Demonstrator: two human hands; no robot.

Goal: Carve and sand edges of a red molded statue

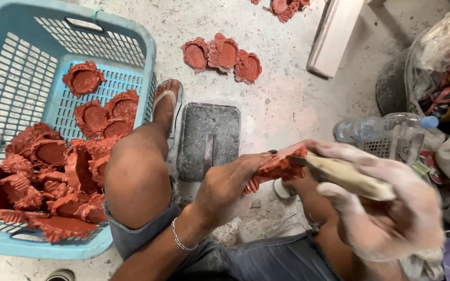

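Note:
My left hand (230, 190) grips a red scalloped moulded piece (274, 167) held edge-on above my lap. My right hand (386, 208), dusted white, holds a knife with a pale wooden handle (347, 177); its blade touches the piece's upper right edge. Both hands are at centre right, over my knees.
A light blue plastic basket (6, 88) at left holds several more red pieces (53, 177). Three red pieces (222, 54) lie on the dusty floor ahead. A grey rectangular tray (209, 138) sits by my sandalled foot (165, 101). A plastic bottle (381, 127) and bags are at right.

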